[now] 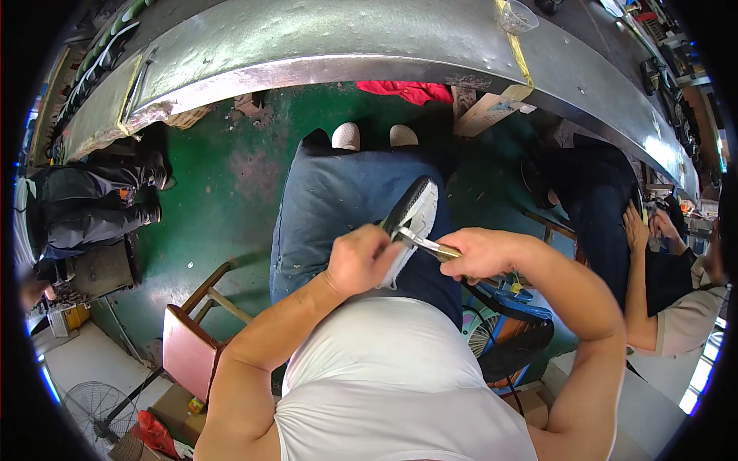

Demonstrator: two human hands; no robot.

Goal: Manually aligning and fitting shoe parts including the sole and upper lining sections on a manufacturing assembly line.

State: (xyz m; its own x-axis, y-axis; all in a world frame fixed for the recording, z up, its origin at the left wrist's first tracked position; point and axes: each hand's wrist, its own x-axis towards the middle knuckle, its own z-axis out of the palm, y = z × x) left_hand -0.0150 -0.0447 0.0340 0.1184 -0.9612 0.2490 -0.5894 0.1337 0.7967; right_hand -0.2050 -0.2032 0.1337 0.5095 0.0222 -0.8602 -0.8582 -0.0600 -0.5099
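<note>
On my lap lies a shoe, dark at the edge, its pale underside turned up and its toe end pointing away from me. My left hand is closed at the shoe's near left side, fingers curled against it. In my right hand is a pincer-like metal tool with a brownish handle. Its silver head rests over the middle of the shoe, close to my left fingers. The exact shape of the tool's jaws is too small to make out.
A metal-topped workbench runs across the front. A pink-seated chair stands at my left, and a fan behind it. Two people sit nearby, one person's dark trousers left, another's arm right. Red cloth lies under the bench.
</note>
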